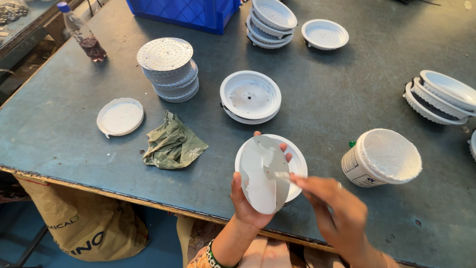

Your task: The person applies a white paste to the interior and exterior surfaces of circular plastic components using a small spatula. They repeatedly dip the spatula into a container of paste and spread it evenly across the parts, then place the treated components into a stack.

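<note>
- The table [59, 134] has a worn near edge running from the left side down toward the right, with a printed sack [84, 223] hanging below it on the left.
- At the far left stands a bottle [82, 33] with a blue cap, close to the table's left edge.
- A white lid [120, 116] lies flat near the left, with a crumpled green rag [173, 143] just beside it on the right.
- Beyond the rag sits a stack of perforated discs [168, 69], and far behind that a blue crate [186, 12].
- A white housing [250, 96] lies in the middle, with bare table around it; more stacked housings [271, 22] and a single one [325, 33] sit at the far side.
- The left hand [248, 198] is cupped under a round disc [263, 173], fingers curled over its far rim, gripping it tilted above the near edge.
- The disc is pale grey and shiny, smeared with white paste; a white housing rim shows just behind it.
- The right hand [337, 208], blurred, pinches a thin stick [277, 174] whose tip touches the disc's face.
- A white tub [384, 156] of paste stands just right of the hands.
- Another stack of housings [439, 97] lies at the far right edge.
</note>
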